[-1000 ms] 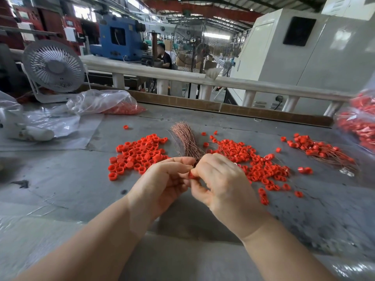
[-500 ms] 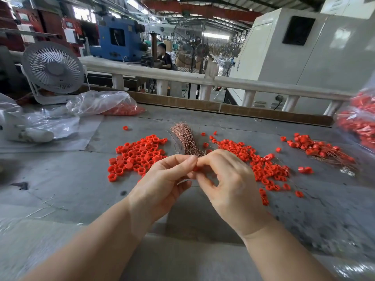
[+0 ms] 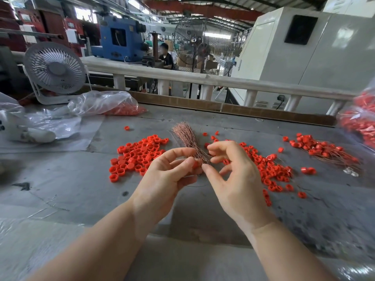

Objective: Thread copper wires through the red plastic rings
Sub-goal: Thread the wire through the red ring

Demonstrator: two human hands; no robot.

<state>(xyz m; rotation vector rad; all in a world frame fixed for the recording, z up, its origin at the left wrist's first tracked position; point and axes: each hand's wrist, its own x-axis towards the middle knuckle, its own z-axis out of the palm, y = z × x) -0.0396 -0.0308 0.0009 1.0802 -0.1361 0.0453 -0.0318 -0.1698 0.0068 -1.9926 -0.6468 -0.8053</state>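
My left hand pinches a red plastic ring between thumb and forefinger, just above the grey table. My right hand is beside it, thumb and forefinger pinched at a thin copper wire near the ring, the other fingers spread. A bundle of copper wires fans out on the table just behind both hands. Loose red rings lie in a pile at the left and a pile at the right. Rings threaded on wires lie at the far right.
A white desk fan stands at the back left, with a clear plastic bag of red rings beside it. Another bag of red parts sits at the right edge. A white rail borders the table's far side.
My hands have drawn slightly apart and my right fingers have spread open. The red ring now shows at my left fingertips, where before both hands closed tightly around it.
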